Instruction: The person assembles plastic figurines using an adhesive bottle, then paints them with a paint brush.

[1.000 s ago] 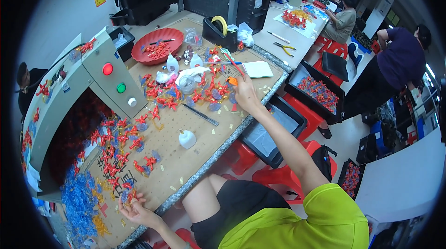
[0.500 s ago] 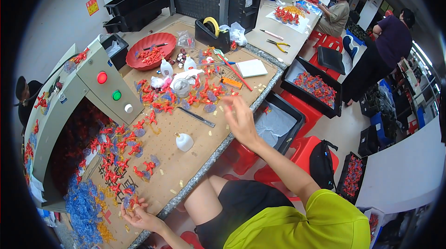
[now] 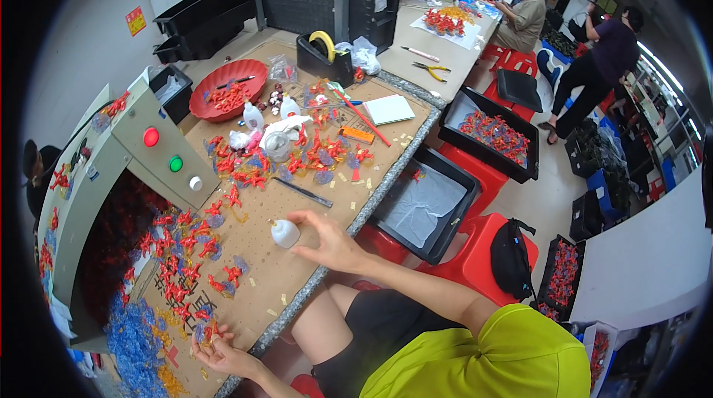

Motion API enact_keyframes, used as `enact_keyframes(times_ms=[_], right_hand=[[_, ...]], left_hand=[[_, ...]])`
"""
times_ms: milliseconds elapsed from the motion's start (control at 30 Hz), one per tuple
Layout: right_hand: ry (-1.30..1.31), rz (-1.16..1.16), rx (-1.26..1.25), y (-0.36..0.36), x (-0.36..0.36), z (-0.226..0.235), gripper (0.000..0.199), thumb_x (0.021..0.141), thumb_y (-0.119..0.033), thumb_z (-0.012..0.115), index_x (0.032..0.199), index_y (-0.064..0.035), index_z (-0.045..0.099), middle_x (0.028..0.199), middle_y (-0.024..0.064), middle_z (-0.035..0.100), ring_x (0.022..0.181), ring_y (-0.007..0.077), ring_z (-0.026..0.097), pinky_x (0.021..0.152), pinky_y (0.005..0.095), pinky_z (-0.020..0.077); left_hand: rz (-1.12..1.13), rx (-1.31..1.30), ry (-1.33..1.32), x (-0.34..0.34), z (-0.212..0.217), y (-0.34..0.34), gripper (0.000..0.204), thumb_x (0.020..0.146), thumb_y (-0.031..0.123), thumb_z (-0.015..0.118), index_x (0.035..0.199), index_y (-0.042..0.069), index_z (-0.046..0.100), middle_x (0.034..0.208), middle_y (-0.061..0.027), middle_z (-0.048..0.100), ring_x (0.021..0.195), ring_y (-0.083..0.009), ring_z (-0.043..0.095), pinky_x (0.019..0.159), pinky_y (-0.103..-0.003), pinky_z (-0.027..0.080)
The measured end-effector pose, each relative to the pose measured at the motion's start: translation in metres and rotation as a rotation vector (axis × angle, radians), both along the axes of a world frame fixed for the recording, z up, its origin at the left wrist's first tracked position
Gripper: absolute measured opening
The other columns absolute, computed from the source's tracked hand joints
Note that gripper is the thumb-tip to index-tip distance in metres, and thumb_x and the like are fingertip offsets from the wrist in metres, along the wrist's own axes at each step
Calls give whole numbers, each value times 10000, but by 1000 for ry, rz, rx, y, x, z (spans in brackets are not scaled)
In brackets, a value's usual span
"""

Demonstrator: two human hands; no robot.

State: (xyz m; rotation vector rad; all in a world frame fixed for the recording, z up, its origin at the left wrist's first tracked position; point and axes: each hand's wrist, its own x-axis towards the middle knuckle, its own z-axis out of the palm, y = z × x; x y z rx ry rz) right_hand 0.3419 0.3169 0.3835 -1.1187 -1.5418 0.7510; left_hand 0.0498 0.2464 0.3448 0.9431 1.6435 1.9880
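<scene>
One small white bottle sits near the front edge of the tabletop, three more white bottles stand up by the red bowl. Right hand, fingers loosely spread, hangs just beside that near bottle, fingertips almost on it. Left hand down at the corner, fingers curled on a red plastic piece. Red pieces scattered, too many to count.
</scene>
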Motion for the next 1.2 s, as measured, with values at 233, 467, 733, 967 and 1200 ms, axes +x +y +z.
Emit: enact_keyframes(times_ms=[233,467,733,967,1200], right_hand=[[54,-23,19,11,-13,-8,522,719,-89,755,1183,1,536,1135,146,610,1015,269,615,872,353,483],[54,28,5,24,-20,-2,422,697,-127,758,1063,0,591,943,173,639,905,321,625,805,379,482],[295,1,-173,12,-35,-20,307,806,-42,704,1084,-23,576,944,42,622,860,134,603,770,275,497],[555,282,-258,-32,-54,28,356,890,-84,598,1205,6,459,1039,129,577,929,223,610,753,363,557],[557,605,-353,-70,-88,57,425,875,-96,645,1227,42,451,1036,152,588,956,225,604,785,363,555]], left_hand=[[40,-16,30,6,2,3,406,906,17,424,1307,-19,366,832,-149,628,633,-124,557,577,-224,482],[41,-24,41,11,6,7,416,865,-6,440,1278,-14,391,965,-172,629,707,-173,612,575,-221,465],[-5,67,-30,12,19,-6,405,884,-10,506,1264,25,368,883,-119,607,675,-154,629,554,-243,504],[-111,127,-212,16,20,-2,419,854,-86,516,1230,19,361,1032,-129,577,775,-168,644,620,-252,539],[-102,140,-215,12,22,-4,413,856,-82,515,1227,1,354,1042,-135,574,807,-171,644,626,-236,534]])
